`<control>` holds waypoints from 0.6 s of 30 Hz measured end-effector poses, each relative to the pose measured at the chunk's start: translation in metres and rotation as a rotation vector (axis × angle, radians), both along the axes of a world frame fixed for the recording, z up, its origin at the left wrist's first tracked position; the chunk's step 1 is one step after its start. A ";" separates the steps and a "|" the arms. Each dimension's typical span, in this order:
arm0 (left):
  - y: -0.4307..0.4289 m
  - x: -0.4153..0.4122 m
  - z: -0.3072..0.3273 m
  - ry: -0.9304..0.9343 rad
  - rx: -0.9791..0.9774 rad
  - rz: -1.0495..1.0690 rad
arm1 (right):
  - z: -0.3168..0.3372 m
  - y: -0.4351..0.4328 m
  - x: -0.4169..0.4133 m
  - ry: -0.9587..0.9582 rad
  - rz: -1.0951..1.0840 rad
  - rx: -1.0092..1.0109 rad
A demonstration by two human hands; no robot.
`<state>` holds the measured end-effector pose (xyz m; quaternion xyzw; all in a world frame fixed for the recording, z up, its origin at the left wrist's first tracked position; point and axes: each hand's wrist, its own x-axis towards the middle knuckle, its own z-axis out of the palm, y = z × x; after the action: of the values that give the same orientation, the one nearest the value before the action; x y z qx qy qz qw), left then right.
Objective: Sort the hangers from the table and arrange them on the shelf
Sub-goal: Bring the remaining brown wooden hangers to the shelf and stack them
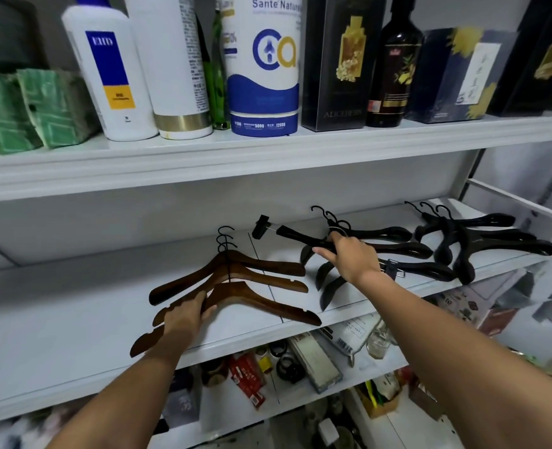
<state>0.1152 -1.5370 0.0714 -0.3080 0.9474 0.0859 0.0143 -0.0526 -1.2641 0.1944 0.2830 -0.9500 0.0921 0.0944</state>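
I am viewing a white metal shelving unit (268, 163) that fills nearly the whole frame. Its back panel (122, 215) is plain white under soft, even light. The top board carries white bottles (109, 76), dark gift boxes (336, 59) and green packets (25, 108), standing side by side. The middle shelf (57, 312) is a flat white board crossed by a thin seam line. The lower board (218, 408) is crowded with mixed small goods, too blurred for me to name. At far right a white bracket arm (511, 199) projects in front of a pale wall (521, 166). At the bottom edge lies a pale surface (394, 426); whether it is floor or another board I cannot tell.
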 end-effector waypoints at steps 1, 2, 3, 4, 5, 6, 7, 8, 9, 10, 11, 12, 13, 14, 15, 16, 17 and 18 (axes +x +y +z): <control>0.004 -0.001 -0.003 0.002 0.011 -0.003 | 0.000 -0.001 0.001 0.003 0.005 0.007; 0.008 -0.003 -0.006 0.005 0.021 -0.006 | -0.001 -0.001 0.000 0.003 0.009 0.013; 0.012 -0.006 -0.007 0.009 0.030 -0.004 | -0.002 -0.001 -0.001 0.001 0.013 0.019; 0.015 -0.009 -0.008 0.011 0.040 -0.001 | -0.003 0.000 -0.003 -0.001 0.017 0.025; 0.017 -0.012 -0.010 0.010 0.047 0.002 | -0.004 0.002 -0.005 0.001 0.018 0.029; 0.018 -0.015 -0.011 0.012 0.052 0.006 | -0.004 0.005 -0.008 0.001 0.021 0.030; 0.019 -0.017 -0.012 0.019 0.056 0.011 | -0.005 0.007 -0.012 0.001 0.024 0.025; 0.019 -0.019 -0.012 0.026 0.061 0.013 | -0.006 0.008 -0.015 -0.005 0.024 0.020; 0.018 -0.020 -0.013 0.035 0.068 0.014 | -0.008 0.009 -0.018 -0.014 0.024 0.016; 0.018 -0.021 -0.014 0.041 0.075 0.014 | -0.010 0.010 -0.020 -0.026 0.019 0.014; 0.018 -0.024 -0.014 0.042 0.077 0.019 | -0.013 0.011 -0.023 -0.037 0.018 0.014; 0.018 -0.026 -0.013 0.038 0.076 0.026 | -0.016 0.011 -0.026 -0.046 0.019 0.014; 0.018 -0.027 -0.013 0.033 0.075 0.039 | -0.019 0.011 -0.029 -0.053 0.020 0.016; 0.017 -0.027 -0.014 0.035 0.075 0.052 | -0.022 0.011 -0.031 -0.059 0.022 0.017; 0.016 -0.027 -0.016 0.038 0.076 0.062 | -0.025 0.010 -0.032 -0.061 0.025 0.017; 0.014 -0.026 -0.019 0.041 0.078 0.075 | -0.027 0.009 -0.034 -0.064 0.028 0.018; 0.012 -0.025 -0.022 0.041 0.080 0.091 | -0.029 0.008 -0.036 -0.066 0.032 0.021; 0.010 -0.023 -0.024 0.038 0.078 0.110 | -0.031 0.007 -0.038 -0.070 0.033 0.026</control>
<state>0.0923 -1.5275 0.0475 -0.3570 0.9251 0.1293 0.0035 -0.0904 -1.2576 0.1639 0.2964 -0.9491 0.0911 0.0556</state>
